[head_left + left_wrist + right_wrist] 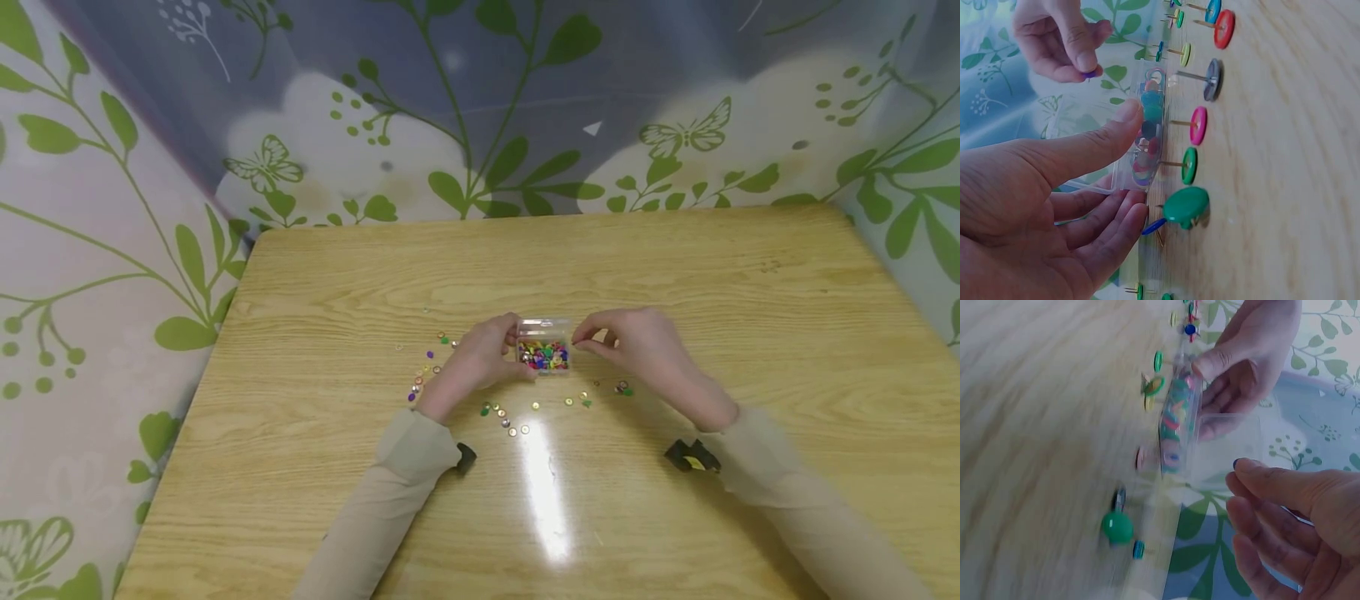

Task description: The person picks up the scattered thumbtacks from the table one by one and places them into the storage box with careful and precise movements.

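Observation:
A small clear plastic box [551, 373] stands on the table with its hinged lid [545, 324] raised at the back. Inside it lies a heap of many-coloured thumbtacks [545, 355]. My left hand [480, 357] holds the box from the left, thumb at the front and fingers toward the back. Just right of the box, my right hand [651, 346] pinches a purple-blue thumbtack [1090, 74] between thumb and forefinger, its pin pointing down. This hand is apart from the box.
Loose thumbtacks [502, 413] lie in front of the box, others [417, 381] to the left beside my left forearm, and a few [623, 388] under my right hand. Several rest pin up. A leaf-patterned curtain [510, 108] borders the wooden table [375, 275] at the back.

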{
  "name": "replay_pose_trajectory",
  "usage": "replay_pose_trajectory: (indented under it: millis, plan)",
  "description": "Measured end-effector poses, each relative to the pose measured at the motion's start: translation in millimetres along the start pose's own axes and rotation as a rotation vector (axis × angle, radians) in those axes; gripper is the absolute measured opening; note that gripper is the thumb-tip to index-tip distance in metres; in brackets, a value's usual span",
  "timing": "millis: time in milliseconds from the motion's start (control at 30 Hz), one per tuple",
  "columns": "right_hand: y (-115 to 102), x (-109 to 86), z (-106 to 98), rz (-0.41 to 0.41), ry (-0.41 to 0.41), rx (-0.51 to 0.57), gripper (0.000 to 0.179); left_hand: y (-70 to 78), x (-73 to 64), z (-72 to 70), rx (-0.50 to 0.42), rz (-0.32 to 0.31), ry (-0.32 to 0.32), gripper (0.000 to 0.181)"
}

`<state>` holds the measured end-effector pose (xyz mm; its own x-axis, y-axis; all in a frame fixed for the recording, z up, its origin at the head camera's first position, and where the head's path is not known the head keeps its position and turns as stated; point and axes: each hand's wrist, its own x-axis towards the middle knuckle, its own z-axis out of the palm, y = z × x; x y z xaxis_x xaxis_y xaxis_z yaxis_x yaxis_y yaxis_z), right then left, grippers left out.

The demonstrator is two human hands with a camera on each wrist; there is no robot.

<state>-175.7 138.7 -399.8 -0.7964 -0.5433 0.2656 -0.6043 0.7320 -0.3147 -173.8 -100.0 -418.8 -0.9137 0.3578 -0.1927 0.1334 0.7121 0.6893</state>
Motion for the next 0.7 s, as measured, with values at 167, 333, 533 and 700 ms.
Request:
replay_pose_trajectory:
  millis: [167, 333, 533, 700]
  plan:
    - [-9, 7.4, 6, -0.076, 0.042, 0.035, 0.007, -0.8, 0.0, -0.3, -0.01, 0.015, -0.002, 0.051]
    - [-17, 15.7, 10, -0.104, 0.083, 0.055, 0.008, -1.0, -0.4, -1.1, -0.007, 0.025, -0.006, 0.056]
    - [-20, 20.4, 14, -0.084, 0.123, 0.074, 0.008, -1.5, -0.6, -1.4, -0.004, 0.033, -0.011, 0.055]
    - [-19, 20.9, 15, -0.069, 0.136, 0.072, 0.007, -1.9, -0.4, -1.2, -0.007, 0.031, -0.01, 0.058]
